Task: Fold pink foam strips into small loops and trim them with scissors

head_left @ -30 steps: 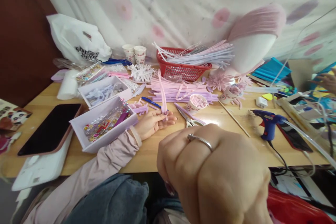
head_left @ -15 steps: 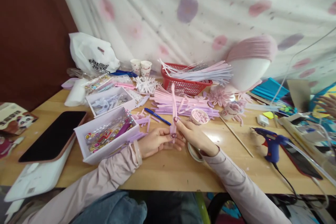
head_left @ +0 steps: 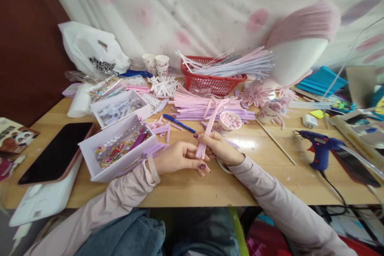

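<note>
Near the front middle of the table, my right hand [head_left: 223, 149] pinches a small bundle of pink pipe cleaners [head_left: 201, 150] between thumb and fingers. Their lower ends point down toward me and the upper part leans away to the right. My left hand [head_left: 179, 157] is just left of those lower ends, thumb stretched out and fingers apart; whether a fingertip touches them I cannot tell. Partly hidden below my right hand lies a ring-shaped roll [head_left: 222, 167]. Behind it stand a paper cup of short pink pieces [head_left: 230, 121] and a pile of pink and purple pipe cleaners [head_left: 192, 106].
A white box of beads and gems [head_left: 93, 168] stands left, beside a phone [head_left: 57, 152]. A blue pen [head_left: 179, 123] lies mid-table. On the right are a wooden stick [head_left: 277, 143] and a blue glue gun [head_left: 320, 148]. A red basket [head_left: 210, 85] stands behind.
My left hand has loosened from the pipe cleaners, its thumb now stretched out. The bundle tilts further right in my right hand. The camera view has tipped downward.
</note>
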`<act>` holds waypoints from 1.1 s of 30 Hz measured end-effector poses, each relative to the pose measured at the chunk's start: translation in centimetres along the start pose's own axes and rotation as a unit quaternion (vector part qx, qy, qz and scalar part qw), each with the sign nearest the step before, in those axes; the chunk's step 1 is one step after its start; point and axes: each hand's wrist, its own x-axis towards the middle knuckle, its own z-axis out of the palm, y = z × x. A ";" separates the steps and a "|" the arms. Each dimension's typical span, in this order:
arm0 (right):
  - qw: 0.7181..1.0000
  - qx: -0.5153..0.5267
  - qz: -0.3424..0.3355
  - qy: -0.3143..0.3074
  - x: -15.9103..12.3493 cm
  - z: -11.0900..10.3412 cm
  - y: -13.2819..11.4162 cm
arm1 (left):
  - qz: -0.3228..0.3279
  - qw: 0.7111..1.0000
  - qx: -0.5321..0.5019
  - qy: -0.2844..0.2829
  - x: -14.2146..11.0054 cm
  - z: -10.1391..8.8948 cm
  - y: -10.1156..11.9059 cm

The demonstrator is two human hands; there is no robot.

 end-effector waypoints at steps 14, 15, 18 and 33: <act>0.999 0.023 -0.021 0.005 -0.1 0.0 0.5 | -0.023 0.999 0.017 -0.017 0.0 -0.1 -0.1; 0.999 0.016 -0.031 0.010 -0.1 0.0 0.5 | -0.023 0.999 0.017 -0.014 0.0 0.0 -0.1; 0.999 0.013 -0.043 0.018 -0.1 0.1 0.5 | -0.016 1.000 0.023 0.002 0.0 0.3 0.1; 0.997 -0.002 -0.054 -0.061 -0.5 0.2 0.4 | -0.004 0.997 0.082 0.005 -0.3 0.2 0.3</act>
